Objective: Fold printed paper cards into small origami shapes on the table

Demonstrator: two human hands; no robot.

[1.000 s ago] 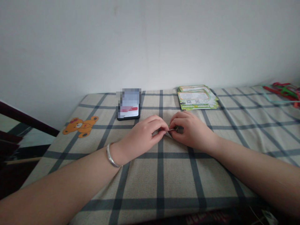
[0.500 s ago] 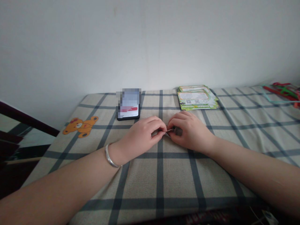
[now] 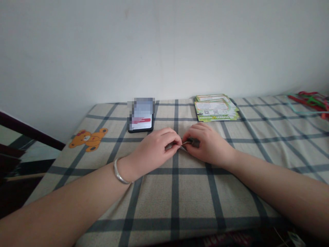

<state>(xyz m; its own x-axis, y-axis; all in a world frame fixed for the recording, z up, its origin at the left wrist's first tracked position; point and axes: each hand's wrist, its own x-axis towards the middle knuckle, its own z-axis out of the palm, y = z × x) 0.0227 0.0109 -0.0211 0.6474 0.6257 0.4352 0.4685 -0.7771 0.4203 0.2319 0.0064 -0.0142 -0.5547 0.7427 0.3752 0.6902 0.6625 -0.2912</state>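
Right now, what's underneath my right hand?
The checked cloth shows around your right hand, and part of a thin thing it pinches is visible. The hand covers the cloth directly below and the rest of the thin thing; whatever else might lie there can't be seen.

head view; looks forward and down; near above checked cloth (image 3: 154, 199); wall (image 3: 164, 48) ahead

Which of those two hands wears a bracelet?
The left hand: a silver-coloured bracelet circles its wrist. The right hand, the one nearer the green-and-white cards, has none in sight.
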